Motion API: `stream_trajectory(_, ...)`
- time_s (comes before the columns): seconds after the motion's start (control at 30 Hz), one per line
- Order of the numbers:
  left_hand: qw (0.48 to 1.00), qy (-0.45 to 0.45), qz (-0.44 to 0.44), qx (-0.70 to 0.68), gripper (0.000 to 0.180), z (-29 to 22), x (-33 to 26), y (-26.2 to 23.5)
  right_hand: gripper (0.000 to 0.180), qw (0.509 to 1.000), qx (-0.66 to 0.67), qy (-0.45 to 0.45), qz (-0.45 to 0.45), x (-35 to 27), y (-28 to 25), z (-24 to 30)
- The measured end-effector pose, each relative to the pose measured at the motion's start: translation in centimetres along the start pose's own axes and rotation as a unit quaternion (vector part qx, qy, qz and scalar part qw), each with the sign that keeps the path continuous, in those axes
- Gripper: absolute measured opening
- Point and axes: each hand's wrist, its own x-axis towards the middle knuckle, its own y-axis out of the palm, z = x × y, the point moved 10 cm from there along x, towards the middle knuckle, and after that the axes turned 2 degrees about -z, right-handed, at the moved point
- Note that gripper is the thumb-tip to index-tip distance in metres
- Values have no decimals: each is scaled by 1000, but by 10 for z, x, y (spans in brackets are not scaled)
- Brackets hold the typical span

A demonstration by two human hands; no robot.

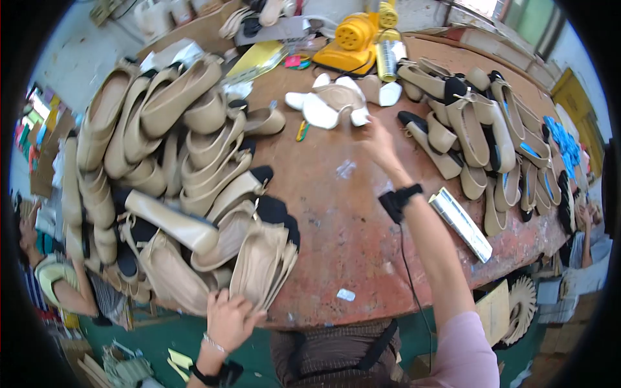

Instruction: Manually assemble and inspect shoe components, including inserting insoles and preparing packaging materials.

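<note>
My left hand (231,320) is closed at the near end of a beige flat shoe (259,266) with a dark toe, at the front edge of the table. Some of its fingertips are hidden by the shoes. My right hand (376,143) reaches across the table, slightly blurred, its fingers pinched at the edge of a white rounded piece (359,116). That piece belongs to a loose cluster of similar white pieces (320,111) lying around a beige item (339,96). Beside the cluster rests a small yellow and green tool (302,130).
A tall heap of beige shoes (174,161) fills the left side; more shoes (466,123) lie at the right. A yellow machine (349,45) stands at the back. A silvery printed roll (460,223) lies beside my right forearm. A cable (407,265) hangs from my right wristband.
</note>
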Motion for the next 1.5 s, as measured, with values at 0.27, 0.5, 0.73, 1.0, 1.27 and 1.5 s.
stream_trajectory(0.27,960,-11,-281,5,42,-10,-22,-2,53,969,233,55,61,36,58,28)
stream_trajectory(0.5,887,-24,-436,-150,84,17,-27,33,29,914,395,56,-72,-45,-161,25)
stream_trajectory(0.73,902,-12,-418,-105,102,15,-20,35,61,933,-313,157,-88,-72,-274,-104)
stream_trajectory(1.0,897,-33,-441,-28,95,-27,-33,16,52,966,-233,56,-98,-95,-273,-31)
stream_trajectory(1.27,904,153,-227,-328,111,-142,58,35,47,962,165,69,207,-295,-119,97)
stream_trajectory(1.5,950,63,-148,-268,50,-129,27,88,39,814,485,281,154,-351,-132,54)
